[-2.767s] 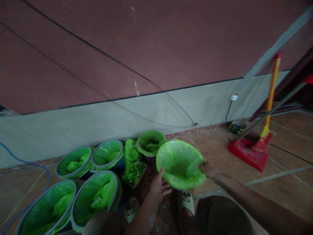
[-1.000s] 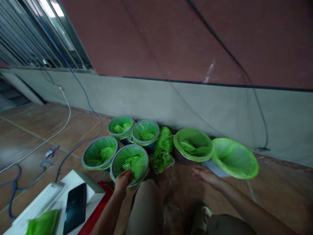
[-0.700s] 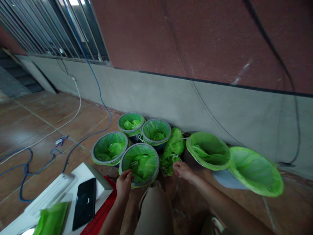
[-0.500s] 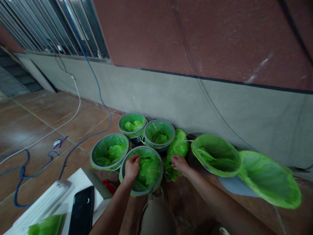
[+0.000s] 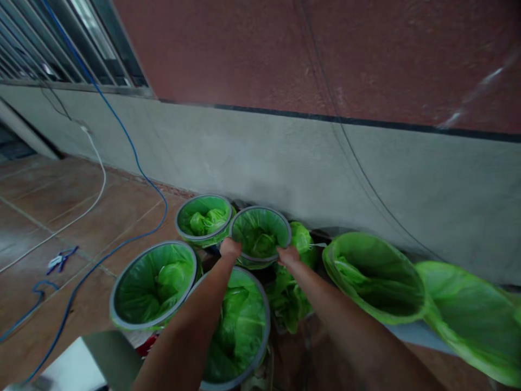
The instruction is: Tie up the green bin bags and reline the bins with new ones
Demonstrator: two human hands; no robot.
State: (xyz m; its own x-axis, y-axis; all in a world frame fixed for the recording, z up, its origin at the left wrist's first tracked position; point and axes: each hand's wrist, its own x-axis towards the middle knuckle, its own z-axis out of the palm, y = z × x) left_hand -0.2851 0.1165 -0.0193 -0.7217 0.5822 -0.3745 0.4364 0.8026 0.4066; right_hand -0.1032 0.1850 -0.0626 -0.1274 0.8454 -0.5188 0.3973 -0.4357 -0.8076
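Observation:
My left hand (image 5: pixel 230 248) and my right hand (image 5: pixel 287 255) are closed on opposite sides of the near edge of a round bucket (image 5: pixel 260 257) with a grey rim. A thin green plastic bag (image 5: pixel 249 225) lines this bucket, and more crumpled green plastic lies inside. Nearer to me stands another lined bucket (image 5: pixel 260 355), partly hidden under my left forearm. Two more such buckets are on the left, one in front (image 5: pixel 116 304) and one at the back (image 5: pixel 183 231). Beside my right hand is a heap of crumpled green bags (image 5: pixel 291 296).
Two wide green-lined containers (image 5: pixel 374 277) (image 5: pixel 468 309) stand at right. The grey and red wall (image 5: pixel 264 146) is close behind the buckets. Blue hose (image 5: pixel 97 260), a white cable (image 5: pixel 101 184) and a purple-handled tool (image 5: pixel 61 260) lie on the floor at left. A white box (image 5: pixel 73 358) is at lower left.
Both hands have moved forward, from above the near bucket and the bag heap to the rim of the back middle bucket. My view has come closer to the buckets and wall.

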